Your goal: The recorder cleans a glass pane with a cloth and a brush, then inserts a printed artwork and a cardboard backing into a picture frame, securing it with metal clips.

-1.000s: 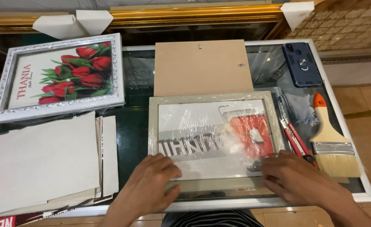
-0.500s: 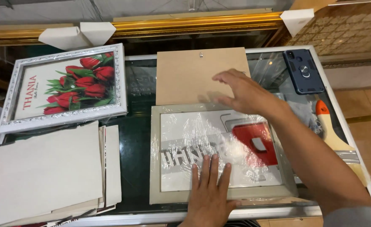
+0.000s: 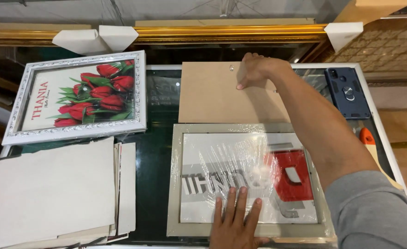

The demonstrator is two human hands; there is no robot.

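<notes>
A pale grey picture frame lies flat on the glass table, its print covered in clear plastic wrap. My left hand rests flat on its near edge, fingers spread. Behind the frame lies a brown backing board. My right hand reaches across to the board's far edge and grips it, with my grey sleeve over the frame's right side.
A silver-framed picture of red tulips lies at the left. A stack of cardboard sheets sits near left. A dark blue phone and an orange-handled brush lie at the right. A gold moulding with white corner protectors runs along the back.
My right hand left the frame's near edge and reached forward to the backing board's far edge. My left hand shifted toward the middle of the frame's near edge.
</notes>
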